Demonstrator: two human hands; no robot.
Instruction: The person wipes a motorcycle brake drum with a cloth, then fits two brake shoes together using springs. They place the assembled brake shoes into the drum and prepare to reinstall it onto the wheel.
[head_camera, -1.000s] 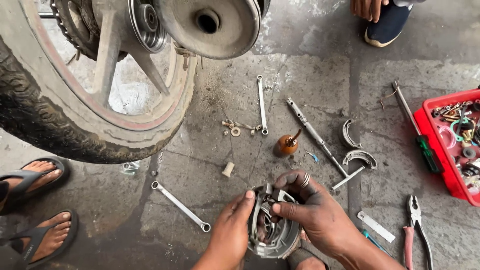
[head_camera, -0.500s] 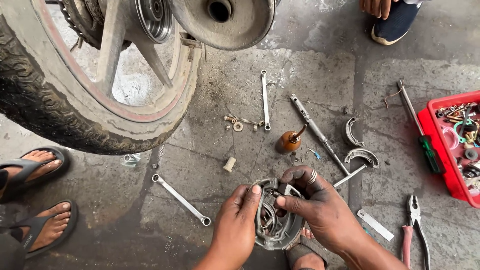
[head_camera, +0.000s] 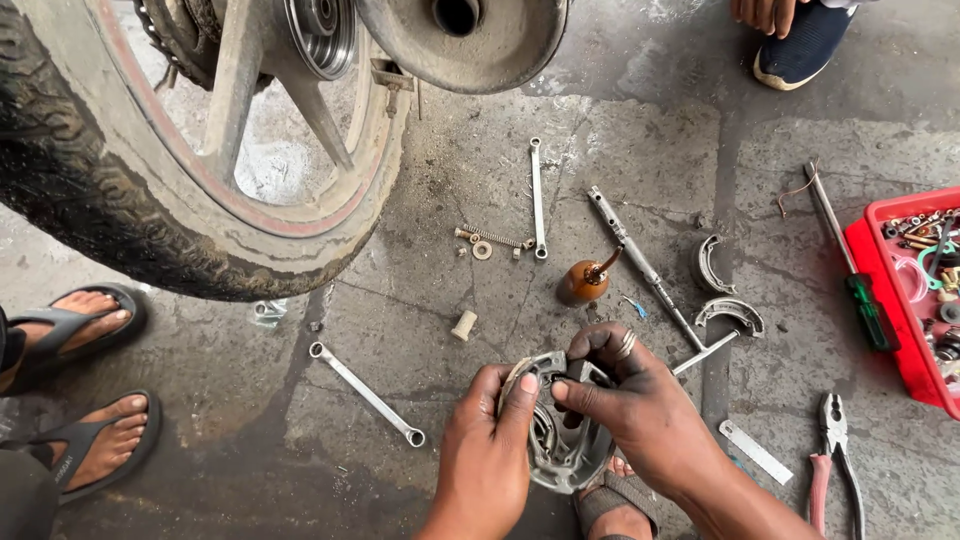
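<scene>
Left hand curls around the left edge of a round grey metal brake plate, thumb hooked over its upper rim, fingers wrapped behind; the plate is held low in the frame, just above the person's own sandalled foot. Right hand, a ring on one finger, closes over the plate's upper right side, thumb and fingertips pinching a part at the rim. The plate is tilted toward the camera, its inner face with curved metal pieces showing. On the concrete floor just beyond the hands: a small brown oil bottle, a long metal rod, two curved brake shoes, a spring with washers, a slim spanner lying upright in frame, and a second spanner to the left of the hands, lying diagonally. A small pale cylinder sits between them. Upper left, a motorcycle wheel with dusty tyre and a hub drum. Far right, a red tray of small parts, a green-handled screwdriver beside it, red-handled pliers below. Another person's two sandalled feet at the left edge; a blue shoe at top right.
</scene>
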